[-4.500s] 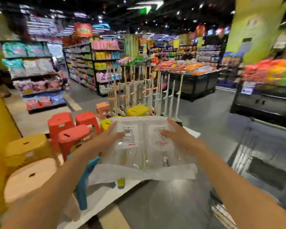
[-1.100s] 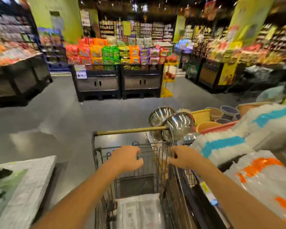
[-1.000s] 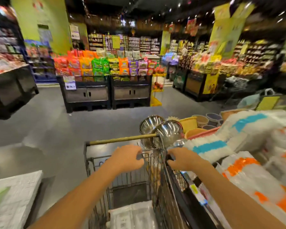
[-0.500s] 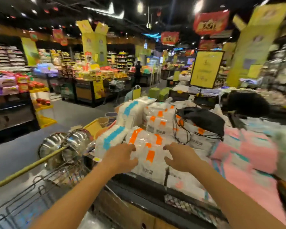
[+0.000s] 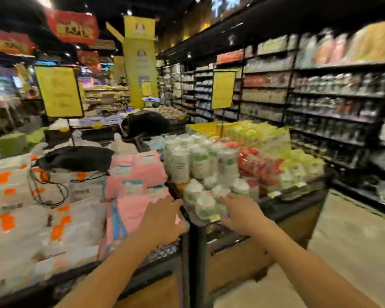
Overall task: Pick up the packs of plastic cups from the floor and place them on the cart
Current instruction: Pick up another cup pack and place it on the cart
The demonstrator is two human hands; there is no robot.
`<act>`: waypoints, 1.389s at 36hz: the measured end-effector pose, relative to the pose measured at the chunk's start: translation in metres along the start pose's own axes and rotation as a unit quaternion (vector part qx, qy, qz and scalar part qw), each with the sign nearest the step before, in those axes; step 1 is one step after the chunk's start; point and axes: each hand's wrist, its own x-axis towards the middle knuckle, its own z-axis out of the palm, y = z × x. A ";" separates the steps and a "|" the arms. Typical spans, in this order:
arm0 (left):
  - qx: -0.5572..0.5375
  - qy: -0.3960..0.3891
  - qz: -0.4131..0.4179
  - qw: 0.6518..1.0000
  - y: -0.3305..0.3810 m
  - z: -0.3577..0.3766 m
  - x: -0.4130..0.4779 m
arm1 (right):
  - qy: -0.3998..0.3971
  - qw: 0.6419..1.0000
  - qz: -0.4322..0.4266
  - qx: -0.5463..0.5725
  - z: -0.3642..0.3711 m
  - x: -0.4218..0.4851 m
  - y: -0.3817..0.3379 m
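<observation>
The packs of plastic cups (image 5: 206, 197) lie in a heap at the front corner of the display bench (image 5: 298, 197), white with green print, blurred. Your right hand (image 5: 240, 213) reaches them with fingers spread, touching the nearest pack. Your left hand (image 5: 162, 221) hovers open just beside, over the pink packs (image 5: 138, 174). A black drawstring bag (image 5: 76, 157) lies farther left on orange-and-white packs (image 5: 20, 207).

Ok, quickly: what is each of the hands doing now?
Left hand: open, holding nothing.
Right hand: open, reaching at the cup packs; contact cannot be told.
</observation>
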 end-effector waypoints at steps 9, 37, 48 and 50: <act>-0.023 -0.016 0.193 0.981 0.210 0.051 0.090 | 0.008 0.982 0.189 -0.004 0.016 -0.132 0.188; -0.080 -0.085 0.560 0.820 0.508 0.154 0.169 | 0.001 0.795 0.604 -0.057 0.075 -0.347 0.301; -0.051 -0.140 0.555 0.819 0.623 0.244 0.210 | -0.027 0.794 0.608 -0.007 0.159 -0.375 0.421; -0.050 -0.148 0.546 0.823 0.648 0.268 0.224 | -0.033 0.801 0.597 0.005 0.184 -0.378 0.455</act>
